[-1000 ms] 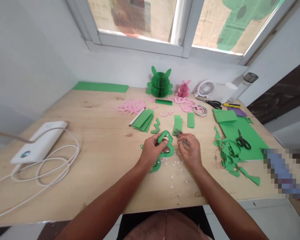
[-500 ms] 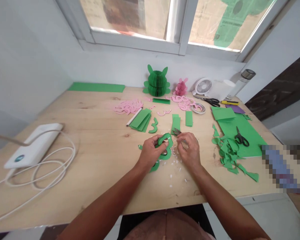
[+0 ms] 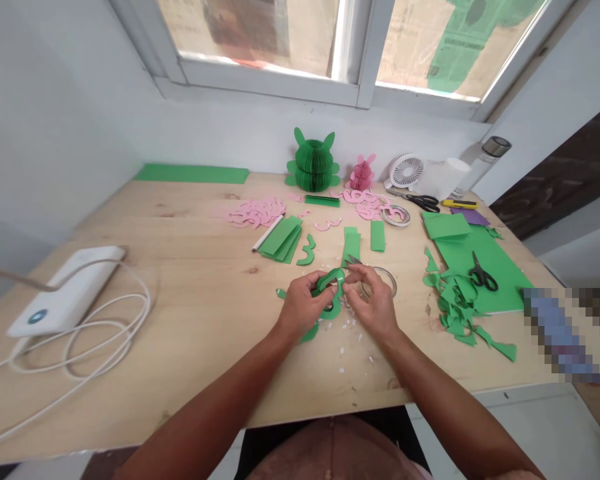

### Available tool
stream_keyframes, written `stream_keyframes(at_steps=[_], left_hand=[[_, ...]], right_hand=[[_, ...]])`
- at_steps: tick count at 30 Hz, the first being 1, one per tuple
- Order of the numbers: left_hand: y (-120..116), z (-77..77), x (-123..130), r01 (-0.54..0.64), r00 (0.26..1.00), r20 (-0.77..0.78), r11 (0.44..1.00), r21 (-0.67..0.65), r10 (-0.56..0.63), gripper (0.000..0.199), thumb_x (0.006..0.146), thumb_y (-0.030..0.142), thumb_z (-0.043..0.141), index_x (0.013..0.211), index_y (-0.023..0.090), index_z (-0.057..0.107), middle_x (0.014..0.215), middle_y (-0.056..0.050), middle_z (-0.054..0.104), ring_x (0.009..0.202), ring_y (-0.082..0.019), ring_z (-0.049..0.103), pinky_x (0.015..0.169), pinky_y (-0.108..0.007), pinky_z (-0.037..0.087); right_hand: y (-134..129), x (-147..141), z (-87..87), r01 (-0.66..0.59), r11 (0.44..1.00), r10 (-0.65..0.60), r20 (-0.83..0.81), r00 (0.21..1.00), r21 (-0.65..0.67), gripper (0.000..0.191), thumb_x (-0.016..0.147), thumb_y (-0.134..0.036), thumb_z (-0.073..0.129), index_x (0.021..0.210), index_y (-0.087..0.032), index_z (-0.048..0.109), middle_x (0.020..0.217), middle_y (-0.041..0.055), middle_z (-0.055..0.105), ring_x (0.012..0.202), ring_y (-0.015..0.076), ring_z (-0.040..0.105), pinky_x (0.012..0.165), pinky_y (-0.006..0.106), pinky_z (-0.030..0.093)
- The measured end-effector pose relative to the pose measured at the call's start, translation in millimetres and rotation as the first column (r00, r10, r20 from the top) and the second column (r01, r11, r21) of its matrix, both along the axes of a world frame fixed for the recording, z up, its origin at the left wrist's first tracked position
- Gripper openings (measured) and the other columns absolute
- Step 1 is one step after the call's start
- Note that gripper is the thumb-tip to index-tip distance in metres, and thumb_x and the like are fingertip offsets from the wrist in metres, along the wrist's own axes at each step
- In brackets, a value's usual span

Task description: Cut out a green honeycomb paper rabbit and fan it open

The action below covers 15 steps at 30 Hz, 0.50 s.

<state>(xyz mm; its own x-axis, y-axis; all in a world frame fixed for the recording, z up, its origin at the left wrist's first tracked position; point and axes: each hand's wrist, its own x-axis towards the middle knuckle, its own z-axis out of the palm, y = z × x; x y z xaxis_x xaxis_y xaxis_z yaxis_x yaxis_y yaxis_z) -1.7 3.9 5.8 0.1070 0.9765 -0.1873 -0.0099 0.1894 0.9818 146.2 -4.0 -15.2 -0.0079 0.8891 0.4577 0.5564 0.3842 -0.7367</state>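
Between the thumb and fingers of my left hand (image 3: 303,300) is a curvy green paper cut-out (image 3: 334,307) with small white patches on it. My right hand (image 3: 375,300) is at the cut-out's right edge, its thumb and fingertips closed at the paper; any small piece between them is too small to make out. Behind the right hand lies a roll of tape (image 3: 391,281), partly hidden. The blade tips of a cutting tool (image 3: 352,259) show just above my right fingers. Tiny white scraps (image 3: 343,350) are scattered below the hands.
Folded green paper strips (image 3: 283,240) and pink cut-outs (image 3: 257,212) lie farther back. At the right are green offcuts (image 3: 457,303), black scissors (image 3: 481,275) and a green sheet (image 3: 505,287). Paper figures (image 3: 314,165) and a small fan (image 3: 407,171) stand behind. A white power strip (image 3: 70,287) lies left.
My right hand has moved left to the edge of the green cut-out, leaving more of the tape roll in view. The left hand has kept its hold and barely moved.
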Motion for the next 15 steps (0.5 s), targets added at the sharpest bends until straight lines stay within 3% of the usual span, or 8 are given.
stream_keyframes(at_steps=[10,15], left_hand=[[-0.3,-0.6,-1.0,-0.01,0.996,0.091,0.997,-0.082,0.017,0.025,0.056,0.035,0.073,0.06,0.014,0.061,0.051,0.005,0.05,0.044,-0.006,0.044,0.043,-0.018,0.035],[0.5,-2.7,-1.8,-0.015,0.997,0.079,0.996,-0.084,0.021,0.024,0.056,0.035,0.073,0.059,0.015,0.061,0.049,0.005,0.048,0.042,-0.006,0.043,0.041,-0.018,0.032]], right_hand=[[-0.9,-3.3,-3.3,-0.064,0.996,0.062,-0.03,0.998,-0.068,0.033,0.078,-0.021,0.058,0.11,-0.023,0.054,0.073,-0.0001,0.064,0.075,0.0197,0.063,0.079,0.037,0.048],[-0.9,-2.5,-4.9,-0.038,0.999,0.038,-0.011,0.999,-0.012,0.029,0.08,-0.022,0.055,0.11,-0.022,0.054,0.079,0.002,0.065,0.078,0.0198,0.062,0.079,0.037,0.048]])
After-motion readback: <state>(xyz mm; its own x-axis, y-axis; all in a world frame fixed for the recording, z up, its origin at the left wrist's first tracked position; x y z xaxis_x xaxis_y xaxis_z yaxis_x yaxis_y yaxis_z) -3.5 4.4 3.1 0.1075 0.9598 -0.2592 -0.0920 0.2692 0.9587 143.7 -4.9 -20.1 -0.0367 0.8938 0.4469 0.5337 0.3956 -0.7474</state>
